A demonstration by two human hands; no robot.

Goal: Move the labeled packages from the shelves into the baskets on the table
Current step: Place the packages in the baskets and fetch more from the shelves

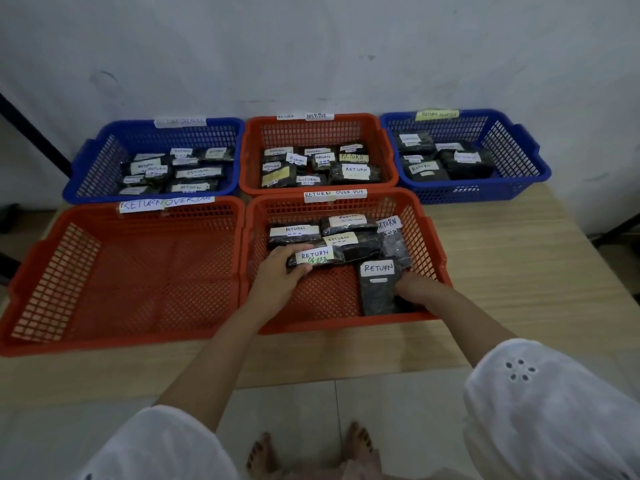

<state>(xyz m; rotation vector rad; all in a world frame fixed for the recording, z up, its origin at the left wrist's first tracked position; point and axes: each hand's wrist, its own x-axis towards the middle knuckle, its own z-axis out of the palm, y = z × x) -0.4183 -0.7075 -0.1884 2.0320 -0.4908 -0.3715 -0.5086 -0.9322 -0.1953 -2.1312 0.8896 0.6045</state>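
The wall (311,46) is pale grey-white and matt, with scuffs and dark marks across it, and closes the rear of the scene. The floor (294,407) at the near edge is laid in pale tiles with one grout line running front to back. A black bar (33,131) slants across the wall at far left. A dark strut (616,228) shows at far right, too blurred to identify.

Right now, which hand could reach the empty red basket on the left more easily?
Probably the left hand. It grips a dark plastic package with a white RETURN label right beside the empty red plastic mesh basket. The right hand is farther away, at another dark package.
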